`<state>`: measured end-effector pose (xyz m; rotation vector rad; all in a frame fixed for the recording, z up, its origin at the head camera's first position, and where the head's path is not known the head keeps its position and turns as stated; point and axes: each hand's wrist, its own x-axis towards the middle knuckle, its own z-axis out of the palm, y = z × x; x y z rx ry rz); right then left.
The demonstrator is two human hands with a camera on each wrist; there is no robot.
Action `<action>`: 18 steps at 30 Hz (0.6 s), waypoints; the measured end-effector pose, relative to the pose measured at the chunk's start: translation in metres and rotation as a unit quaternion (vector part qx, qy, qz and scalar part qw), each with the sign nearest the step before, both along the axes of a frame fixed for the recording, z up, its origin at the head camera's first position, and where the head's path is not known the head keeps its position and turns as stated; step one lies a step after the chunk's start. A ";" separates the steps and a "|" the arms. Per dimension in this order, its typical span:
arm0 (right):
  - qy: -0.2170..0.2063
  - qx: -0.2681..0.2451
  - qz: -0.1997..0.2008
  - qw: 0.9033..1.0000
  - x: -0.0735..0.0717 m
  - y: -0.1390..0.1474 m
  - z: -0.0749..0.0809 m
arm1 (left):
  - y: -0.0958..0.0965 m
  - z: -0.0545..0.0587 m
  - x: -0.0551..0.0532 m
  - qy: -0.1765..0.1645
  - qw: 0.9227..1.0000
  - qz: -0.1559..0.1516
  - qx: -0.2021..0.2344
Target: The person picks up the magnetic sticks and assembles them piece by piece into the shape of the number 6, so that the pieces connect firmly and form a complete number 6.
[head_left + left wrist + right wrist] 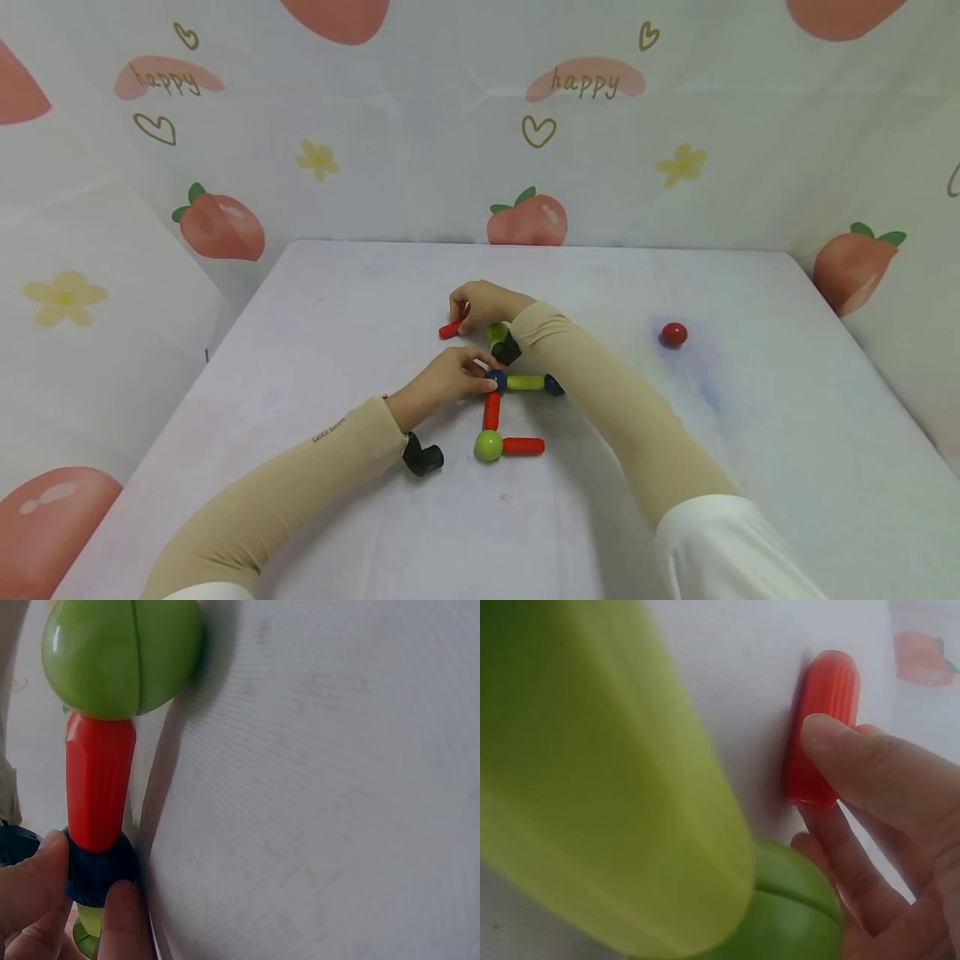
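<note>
My left hand (446, 379) pinches a dark blue ball (101, 877) between thumb and fingers. That ball joins a red rod (491, 412), which runs to a lime-green ball (488, 445), and a yellow-green rod (525, 382) tipped by another dark blue ball (553, 385). From the lime ball a second red rod (523, 447) points right. Beyond the joint, my right hand (486, 306) holds a loose red rod (821, 727) between thumb and fingers, at the tabletop. Beside this hand is a green ball (791, 907), partly hidden by a large blurred yellow-green rod (622, 787) in the right wrist view.
A red ball (674, 335) lies alone at the right of the white table (360, 292). Black wrist cameras sit below the left sleeve (422, 457) and by the right cuff. A cloth with printed peaches (528, 221) hangs behind the table's far edge.
</note>
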<state>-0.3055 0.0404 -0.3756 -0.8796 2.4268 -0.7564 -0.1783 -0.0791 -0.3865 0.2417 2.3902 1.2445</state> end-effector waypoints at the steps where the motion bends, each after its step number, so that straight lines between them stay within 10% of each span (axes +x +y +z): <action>1: 0.001 0.004 0.003 1.000 0.000 0.001 0.000 | 0.000 0.000 0.000 -0.002 1.000 0.001 0.000; 18: 0.004 -0.033 0.008 0.999 0.013 0.024 0.039 | 0.001 -0.002 -0.001 -0.015 1.000 0.008 0.002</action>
